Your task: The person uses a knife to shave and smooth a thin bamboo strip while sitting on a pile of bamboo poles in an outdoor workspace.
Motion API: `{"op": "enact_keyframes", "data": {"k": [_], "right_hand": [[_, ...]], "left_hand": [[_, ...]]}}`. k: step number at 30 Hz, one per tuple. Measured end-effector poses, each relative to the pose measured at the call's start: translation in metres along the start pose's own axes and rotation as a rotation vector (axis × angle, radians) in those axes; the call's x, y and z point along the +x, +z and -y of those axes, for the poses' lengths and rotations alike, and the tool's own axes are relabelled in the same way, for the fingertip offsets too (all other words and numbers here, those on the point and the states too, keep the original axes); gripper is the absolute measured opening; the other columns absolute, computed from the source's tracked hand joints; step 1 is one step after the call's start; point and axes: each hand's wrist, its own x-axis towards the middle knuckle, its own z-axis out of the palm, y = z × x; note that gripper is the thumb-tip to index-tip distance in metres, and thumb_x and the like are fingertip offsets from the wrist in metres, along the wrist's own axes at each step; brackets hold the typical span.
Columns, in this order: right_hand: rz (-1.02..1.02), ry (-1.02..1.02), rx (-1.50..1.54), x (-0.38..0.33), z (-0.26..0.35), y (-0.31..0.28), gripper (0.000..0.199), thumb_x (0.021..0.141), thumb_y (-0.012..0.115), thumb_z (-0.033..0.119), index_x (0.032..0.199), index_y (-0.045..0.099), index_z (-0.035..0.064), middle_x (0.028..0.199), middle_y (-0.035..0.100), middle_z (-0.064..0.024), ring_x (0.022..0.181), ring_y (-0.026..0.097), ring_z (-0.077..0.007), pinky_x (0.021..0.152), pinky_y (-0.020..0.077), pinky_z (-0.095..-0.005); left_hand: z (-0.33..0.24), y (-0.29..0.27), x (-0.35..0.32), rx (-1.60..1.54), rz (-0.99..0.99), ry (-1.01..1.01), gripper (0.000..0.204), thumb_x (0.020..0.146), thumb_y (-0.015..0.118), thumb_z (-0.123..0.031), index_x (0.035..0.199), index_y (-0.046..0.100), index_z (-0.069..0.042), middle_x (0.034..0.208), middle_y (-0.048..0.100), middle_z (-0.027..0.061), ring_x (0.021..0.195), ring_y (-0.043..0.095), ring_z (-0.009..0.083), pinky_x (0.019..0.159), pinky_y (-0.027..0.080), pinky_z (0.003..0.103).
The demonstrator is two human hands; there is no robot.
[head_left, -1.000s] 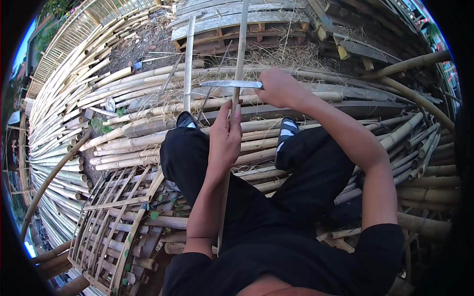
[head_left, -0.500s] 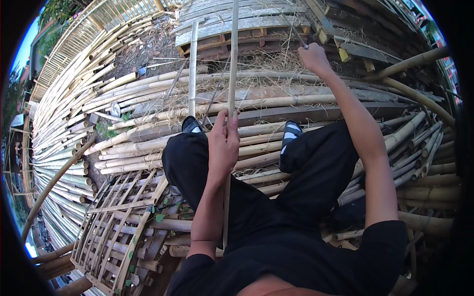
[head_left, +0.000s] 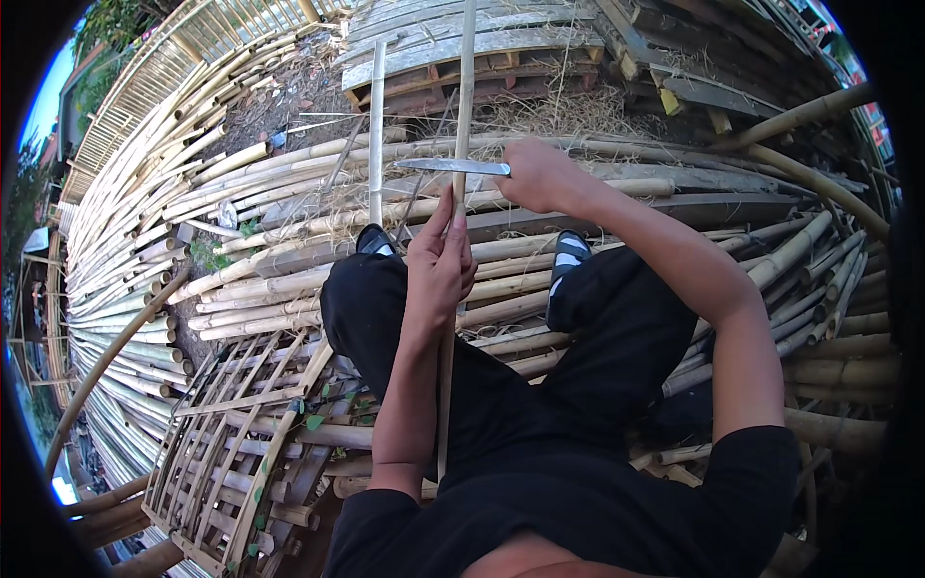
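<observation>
The bamboo strip (head_left: 466, 87) is held between the knees, its long axis running away from the lap, and is crossed nearly at right angles by the knife (head_left: 434, 165). The strip is gripped by the left hand (head_left: 440, 268), just lapward of the blade. The knife is clasped by the right hand (head_left: 536, 176), just right of the strip; its handle is hidden. Whether strip and edge touch cannot be told.

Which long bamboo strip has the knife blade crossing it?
The strip held in the left hand; the other pale strip, further left, is unheld, and the blade ends short of it.
</observation>
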Motion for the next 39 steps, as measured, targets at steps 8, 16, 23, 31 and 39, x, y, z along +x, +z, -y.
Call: {"op": "enact_keyframes", "data": {"k": [8, 16, 23, 31, 39], "right_hand": [[-0.033, -0.029, -0.143, 0.021, -0.029, 0.015, 0.028, 0.071, 0.056, 0.020, 0.076, 0.065, -0.0060, 0.078, 0.064, -0.0257, 0.081, 0.064, -0.0394, 0.076, 0.0511, -0.0444], [-0.111, 0.065, -0.268, 0.043, -0.038, 0.004, 0.031, 0.071, 0.060, 0.023, 0.085, 0.067, -0.0036, 0.088, 0.067, -0.0234, 0.088, 0.066, -0.0347, 0.080, 0.0531, -0.0414], [-0.214, 0.225, -0.153, 0.041, -0.054, -0.019, 0.035, 0.075, 0.059, 0.024, 0.093, 0.065, -0.0050, 0.092, 0.066, -0.0231, 0.089, 0.065, -0.0364, 0.081, 0.0518, -0.0440], [0.075, 0.051, 0.046, -0.004, 0.000, 0.015, 0.032, 0.076, 0.056, 0.024, 0.083, 0.064, -0.0063, 0.084, 0.064, -0.0257, 0.084, 0.064, -0.0388, 0.078, 0.0504, -0.0444], [0.049, 0.003, -0.039, -0.005, 0.012, 0.013, 0.031, 0.074, 0.057, 0.024, 0.077, 0.064, -0.0064, 0.081, 0.063, -0.0264, 0.081, 0.063, -0.0399, 0.076, 0.0502, -0.0455]], "left_hand": [[0.012, 0.001, 0.002, 0.072, 0.002, -0.022, 0.046, 0.101, 0.040, -0.015, 0.146, 0.029, -0.014, 0.057, 0.029, -0.0072, 0.041, 0.025, 0.0009, 0.036, 0.021, 0.017], [0.006, -0.002, 0.009, 0.073, -0.030, -0.037, 0.046, 0.101, 0.041, -0.016, 0.146, 0.029, -0.014, 0.056, 0.030, -0.0072, 0.041, 0.026, 0.0010, 0.035, 0.022, 0.017], [0.007, 0.002, 0.006, 0.101, -0.018, -0.022, 0.046, 0.101, 0.041, -0.016, 0.145, 0.030, -0.015, 0.055, 0.027, -0.0078, 0.040, 0.024, 0.0007, 0.033, 0.020, 0.017], [0.007, -0.005, 0.000, 0.129, -0.076, 0.009, 0.045, 0.100, 0.042, -0.016, 0.144, 0.032, -0.014, 0.055, 0.028, -0.0078, 0.039, 0.025, 0.0009, 0.034, 0.020, 0.017], [0.020, -0.011, 0.003, 0.402, -0.197, 0.146, 0.046, 0.098, 0.048, -0.017, 0.139, 0.037, 0.000, 0.060, 0.035, -0.0058, 0.051, 0.029, 0.0024, 0.044, 0.026, 0.021]]}}
